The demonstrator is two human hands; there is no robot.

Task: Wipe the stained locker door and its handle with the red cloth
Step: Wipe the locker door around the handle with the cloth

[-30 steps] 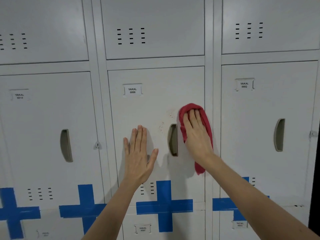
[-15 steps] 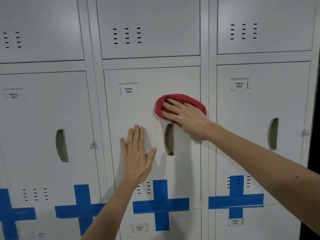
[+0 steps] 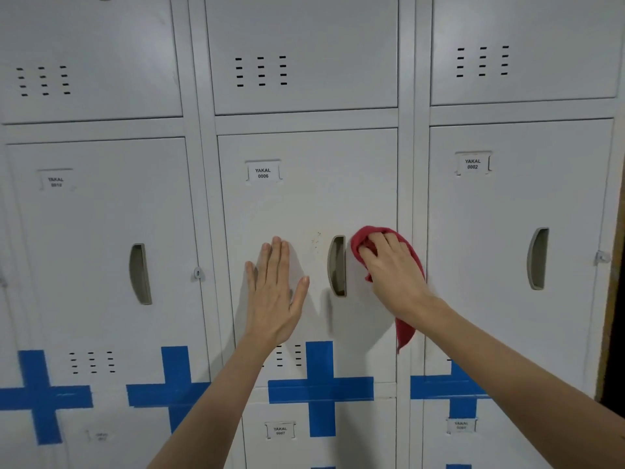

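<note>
So the left hand (image 3: 274, 292) lies flat on the pale grey metal locker door (image 3: 304, 204) tagged 0006, fingers together and thumb out, then comes the recessed grey handle (image 3: 337, 265), and just right of it the right hand (image 3: 394, 269) presses the crumpled red cloth (image 3: 363, 245), fingers curled over it.

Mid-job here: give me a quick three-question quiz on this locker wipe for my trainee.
1. True or false: the left hand holds the red cloth.
2. Which side of the handle do the remaining specks lie on: A left, B right?
3. What number is on the label of the door being wiped?

Key: 1 false, the right hand presses it on the door; 2 A; 3 0006.
</note>
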